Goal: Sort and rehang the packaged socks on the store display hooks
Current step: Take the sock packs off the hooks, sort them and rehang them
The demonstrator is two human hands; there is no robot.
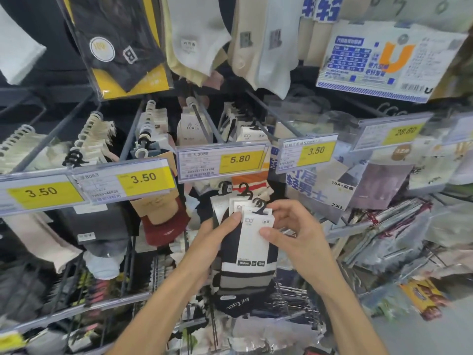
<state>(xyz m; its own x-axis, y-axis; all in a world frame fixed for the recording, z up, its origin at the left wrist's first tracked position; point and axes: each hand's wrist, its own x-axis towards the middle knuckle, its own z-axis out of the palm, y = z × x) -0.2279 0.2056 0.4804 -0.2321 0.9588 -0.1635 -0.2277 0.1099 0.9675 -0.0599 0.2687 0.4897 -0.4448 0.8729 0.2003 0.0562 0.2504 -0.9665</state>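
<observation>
I hold a fanned stack of dark striped sock packs point(252, 252) with white card headers and small black hangers point(252, 198) in front of the rack. My left hand point(217, 237) grips the stack from the left, thumb on the front card. From the right, my right hand point(294, 231) pinches the front card, thumb on its face and fingers curled near the hangers. Above the stack, a display hook point(204, 119) runs out to the 5.80 price tag point(222, 161), with white-carded socks hanging on it.
Hooks with cream-hangered socks point(94, 139) and 3.50 tags point(122, 181) fill the left. A red sock pack point(161, 224) hangs left of my hands. Bagged garments point(391, 226) crowd the right. Large sock packs point(120, 44) hang overhead. More packs lie below.
</observation>
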